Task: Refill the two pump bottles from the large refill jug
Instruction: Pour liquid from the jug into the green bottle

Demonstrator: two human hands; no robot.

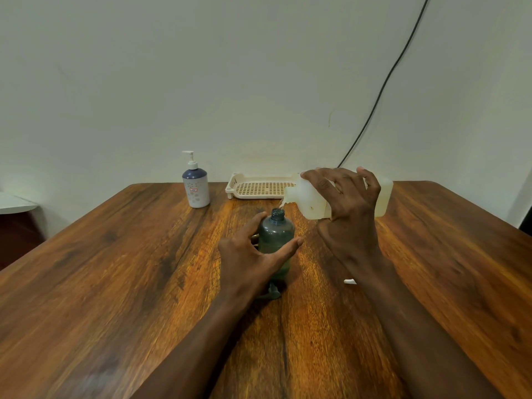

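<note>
Wooden table [115,269], dark-grained, bearing two pump bottles; one refill jug held above it; two bare hands at work.

Left hand [250,254] clamped round the grey-green translucent pump bottle [277,231], thumb across the near face, fingers curled behind. Bottle upright on the wood, neck open.

Right hand [349,197] gripping the translucent white refill jug [308,200], fingers spread over its upper face, thumb hidden. Jug clear of the table, tipped nearly onto its side, spout just above the open neck, up and right of the left-hand grip. Thin pale thread of liquid between spout and neck; contact with the rim not resolvable.

Second pump bottle [197,188], white body, navy shoulder, white pump fitted, upright, well beyond and left of the left-hand grip.

One dark pump head [273,293] lying just nearside of that grip, beside the wrist, partly hidden.

One small white piece [349,281] on the wood, nearside of the right-hand grip, against the forearm.

One cream perforated tray [259,188] behind the jug, partly covered by it.

One black cable [383,84] on the wall, above the right-hand grip.
</note>
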